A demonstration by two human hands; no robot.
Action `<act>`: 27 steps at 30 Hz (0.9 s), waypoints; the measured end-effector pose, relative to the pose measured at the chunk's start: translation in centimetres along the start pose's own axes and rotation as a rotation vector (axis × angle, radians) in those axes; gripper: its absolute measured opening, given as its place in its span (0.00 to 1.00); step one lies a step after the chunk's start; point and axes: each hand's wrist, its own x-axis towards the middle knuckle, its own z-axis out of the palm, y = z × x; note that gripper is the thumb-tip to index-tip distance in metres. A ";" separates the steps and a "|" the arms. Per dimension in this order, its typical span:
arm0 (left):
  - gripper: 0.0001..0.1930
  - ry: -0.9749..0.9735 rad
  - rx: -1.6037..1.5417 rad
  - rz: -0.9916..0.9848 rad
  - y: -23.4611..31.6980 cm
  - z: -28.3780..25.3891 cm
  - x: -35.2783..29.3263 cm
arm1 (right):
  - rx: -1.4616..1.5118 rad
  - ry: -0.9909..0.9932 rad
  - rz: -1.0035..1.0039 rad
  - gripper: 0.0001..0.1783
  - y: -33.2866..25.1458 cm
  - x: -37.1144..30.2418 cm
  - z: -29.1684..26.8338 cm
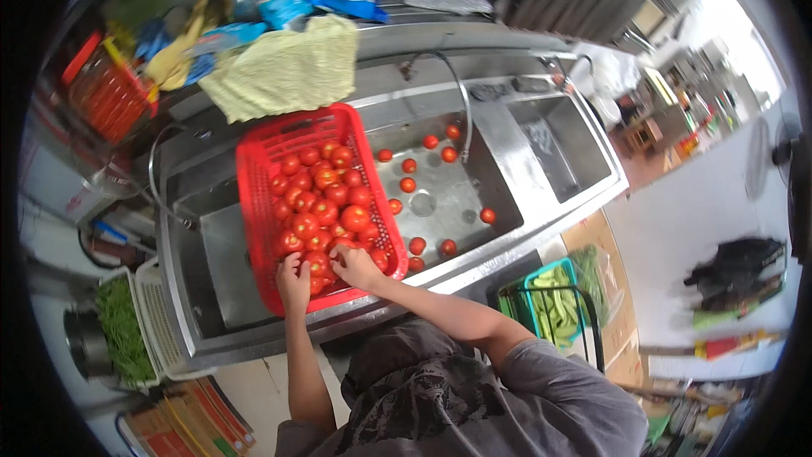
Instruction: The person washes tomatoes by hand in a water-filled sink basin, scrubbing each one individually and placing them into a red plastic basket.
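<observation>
A red perforated plastic basket full of ripe tomatoes sits across the steel double sink. My left hand is at the basket's near left corner, its fingers curled in toward the tomatoes. Just right of it, my right hand reaches over the near tomatoes with bent fingers. Both hands look closed, but what lies inside the fingers is hidden. Several loose tomatoes are scattered over the floor of the right-hand basin.
A yellow-green cloth drapes over the back ledge. A hose hangs into the right basin. A smaller basin lies farther right. Below stand a teal crate of green vegetables and, at left, a white basket beside leafy greens.
</observation>
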 end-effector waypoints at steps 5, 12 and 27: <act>0.09 -0.011 -0.303 0.072 8.1 3.1 1.0 | 0.097 0.127 0.042 0.10 -1.3 -3.2 -7.5; 0.11 -0.489 -0.525 0.137 20.6 13.3 0.2 | 0.209 0.504 0.252 0.10 7.6 -5.3 -18.4; 0.15 -0.298 0.070 -0.478 4.7 38.2 -3.8 | 0.109 0.188 0.476 0.11 33.4 -5.3 -24.0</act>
